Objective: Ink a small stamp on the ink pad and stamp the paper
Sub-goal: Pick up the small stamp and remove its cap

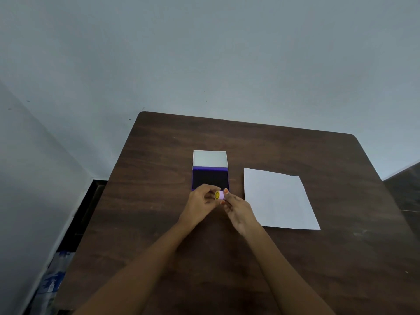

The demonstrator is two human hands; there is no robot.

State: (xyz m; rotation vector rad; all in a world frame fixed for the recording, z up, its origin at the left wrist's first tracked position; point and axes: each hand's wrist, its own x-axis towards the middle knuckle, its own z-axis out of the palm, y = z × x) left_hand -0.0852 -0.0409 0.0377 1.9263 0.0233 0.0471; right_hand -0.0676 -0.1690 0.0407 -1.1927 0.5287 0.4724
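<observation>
A small round stamp (219, 195), lilac with a yellow face, is held between the fingertips of both hands just in front of the ink pad. My left hand (200, 204) grips it from the left and my right hand (238, 211) from the right. The ink pad (210, 178) is purple with a dark inked surface, and its white lid (209, 158) stands open at the back. A blank white sheet of paper (278, 198) lies flat to the right of the pad. The stamp's lower part is hidden by my fingers.
Everything rests on a dark brown wooden table (227, 258) with rounded far corners. Pale walls stand behind and to the left. Down on the floor at the lower left lies a plastic package (53, 283) with blue print.
</observation>
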